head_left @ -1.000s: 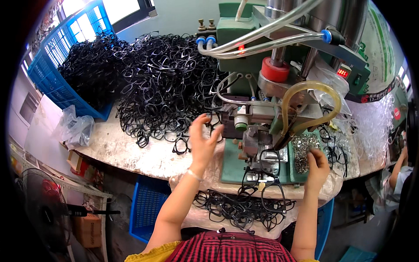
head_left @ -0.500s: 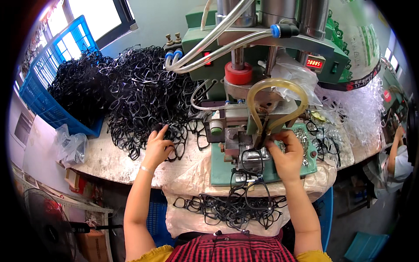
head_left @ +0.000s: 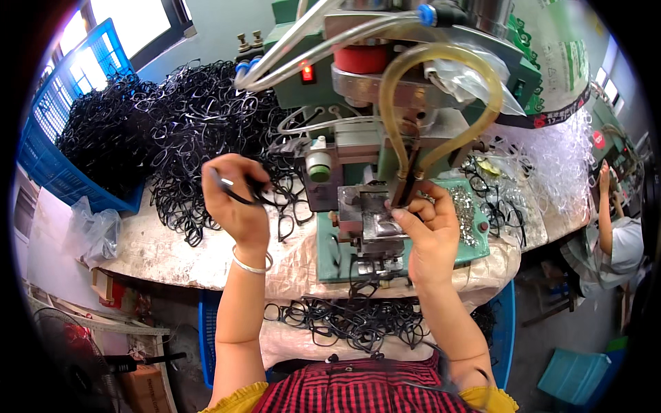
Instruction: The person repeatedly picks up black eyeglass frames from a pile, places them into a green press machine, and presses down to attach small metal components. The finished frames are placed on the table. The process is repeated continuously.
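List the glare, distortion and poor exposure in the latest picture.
Head view: window burnt out to white; head view: table edge bowed, corners black; head view: small white glint on the black frame at the left hand; head view: dark pile in the blue basket too dim for detail.

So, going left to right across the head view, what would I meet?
Plastic bag → left hand → green-bottomed knob → right hand → whitish pile → co-worker's arm.
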Demonstrator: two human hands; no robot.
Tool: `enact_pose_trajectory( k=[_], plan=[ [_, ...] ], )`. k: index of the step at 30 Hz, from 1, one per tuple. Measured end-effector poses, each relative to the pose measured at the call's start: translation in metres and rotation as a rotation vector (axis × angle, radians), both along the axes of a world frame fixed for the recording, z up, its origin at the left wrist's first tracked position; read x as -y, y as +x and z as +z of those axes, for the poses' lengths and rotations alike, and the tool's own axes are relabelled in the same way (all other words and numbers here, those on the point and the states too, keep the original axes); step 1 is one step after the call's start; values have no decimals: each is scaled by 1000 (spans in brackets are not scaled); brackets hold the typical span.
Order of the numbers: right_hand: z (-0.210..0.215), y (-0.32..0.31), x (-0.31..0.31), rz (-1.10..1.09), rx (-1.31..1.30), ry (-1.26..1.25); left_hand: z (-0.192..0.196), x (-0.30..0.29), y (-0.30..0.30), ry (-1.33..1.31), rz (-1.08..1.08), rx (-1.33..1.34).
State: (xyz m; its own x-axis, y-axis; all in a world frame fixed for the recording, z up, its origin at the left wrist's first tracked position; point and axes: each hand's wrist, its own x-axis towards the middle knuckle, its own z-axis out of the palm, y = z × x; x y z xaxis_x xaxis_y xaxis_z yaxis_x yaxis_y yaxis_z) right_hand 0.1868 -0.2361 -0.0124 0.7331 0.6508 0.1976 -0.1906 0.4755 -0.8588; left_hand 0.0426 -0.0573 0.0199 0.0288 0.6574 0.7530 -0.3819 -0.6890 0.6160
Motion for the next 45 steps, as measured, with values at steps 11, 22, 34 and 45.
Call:
enact_pose_trajectory(
  k=[11, 22, 34, 45],
  plan=[
    [17, -26, 17, -286, 400, -73, -28, 24, -35, -314, -54, -1],
    [-11, 17, 22, -454, 433, -189, -27, 108, -34, -5, -297, -154],
    [-26, 53, 37, -834, 1031, -876, -26, 102, 18, 705, -333, -646],
    [-81, 88, 57, -1086, 668, -528, -47, 73, -3, 818, -330, -788]
  ],
)
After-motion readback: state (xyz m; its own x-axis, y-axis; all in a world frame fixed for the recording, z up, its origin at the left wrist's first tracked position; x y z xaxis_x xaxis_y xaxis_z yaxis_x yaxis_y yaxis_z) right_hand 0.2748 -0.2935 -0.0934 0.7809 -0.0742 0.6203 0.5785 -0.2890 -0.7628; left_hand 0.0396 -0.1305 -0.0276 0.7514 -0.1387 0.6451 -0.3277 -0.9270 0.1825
